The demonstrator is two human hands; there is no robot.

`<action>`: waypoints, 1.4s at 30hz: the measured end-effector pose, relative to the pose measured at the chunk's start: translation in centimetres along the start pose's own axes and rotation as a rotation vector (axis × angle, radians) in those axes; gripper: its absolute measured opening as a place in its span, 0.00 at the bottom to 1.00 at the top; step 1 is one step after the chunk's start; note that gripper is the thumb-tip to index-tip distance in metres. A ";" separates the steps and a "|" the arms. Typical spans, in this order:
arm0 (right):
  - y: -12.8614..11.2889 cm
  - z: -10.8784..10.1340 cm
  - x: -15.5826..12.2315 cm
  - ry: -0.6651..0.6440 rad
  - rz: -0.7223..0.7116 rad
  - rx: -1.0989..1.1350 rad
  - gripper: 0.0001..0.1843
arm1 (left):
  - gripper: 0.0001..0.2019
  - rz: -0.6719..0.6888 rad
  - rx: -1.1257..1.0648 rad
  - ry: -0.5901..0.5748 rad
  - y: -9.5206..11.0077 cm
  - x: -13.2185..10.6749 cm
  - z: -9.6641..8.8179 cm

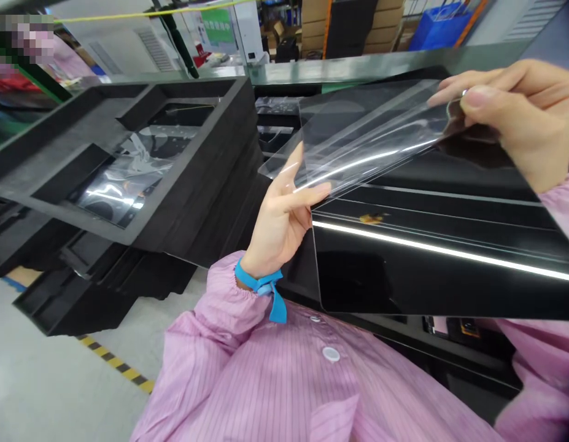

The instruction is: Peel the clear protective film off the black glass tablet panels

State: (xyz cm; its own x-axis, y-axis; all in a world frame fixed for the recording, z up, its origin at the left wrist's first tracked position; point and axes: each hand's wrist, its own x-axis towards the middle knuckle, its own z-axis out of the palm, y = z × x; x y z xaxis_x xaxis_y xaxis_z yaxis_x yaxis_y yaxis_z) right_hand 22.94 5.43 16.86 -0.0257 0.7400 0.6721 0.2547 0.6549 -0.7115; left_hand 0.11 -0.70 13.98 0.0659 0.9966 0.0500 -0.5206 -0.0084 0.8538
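A glossy black glass panel (441, 264) stands tilted in front of me, reflecting a bright strip of light. A clear plastic film (367, 135), creased and folded diagonally, stretches across its upper part. My right hand (528, 110) pinches the film's upper right corner between thumb and fingers. At the film's lower left edge, my left hand (284, 215) has its thumb in front and its index finger seen through the film, beside the panel's left edge. Its other fingers are curled and partly hidden; whether they also support the panel I cannot tell.
Stacked black foam trays (196, 178) stand to my left; clear-wrapped parts (123, 166) lie in the top one. A green-edged bench (284, 72) runs behind. Yellow-black tape (116, 363) marks the floor. Another person's pink sleeve (67, 55) is at far left.
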 end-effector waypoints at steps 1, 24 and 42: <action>-0.1 0.1 0.1 0.008 0.035 0.029 0.14 | 0.19 0.010 -0.002 0.010 -0.3 0.3 -0.2; -4.7 6.8 -1.2 0.128 -0.167 -0.231 0.19 | 0.21 -0.314 -0.085 0.130 -5.2 4.1 -4.1; 0.0 1.7 -0.3 -0.440 0.248 0.186 0.20 | 0.36 -0.295 0.159 0.167 8.9 -3.7 -4.0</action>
State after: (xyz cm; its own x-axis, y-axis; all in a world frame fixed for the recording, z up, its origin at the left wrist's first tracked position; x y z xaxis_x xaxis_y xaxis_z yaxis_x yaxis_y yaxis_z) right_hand 21.29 5.45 16.25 -0.3993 0.8441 0.3578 0.1298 0.4384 -0.8893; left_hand -8.17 -4.16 19.36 0.0467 0.9576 -0.2841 -0.3604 0.2814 0.8893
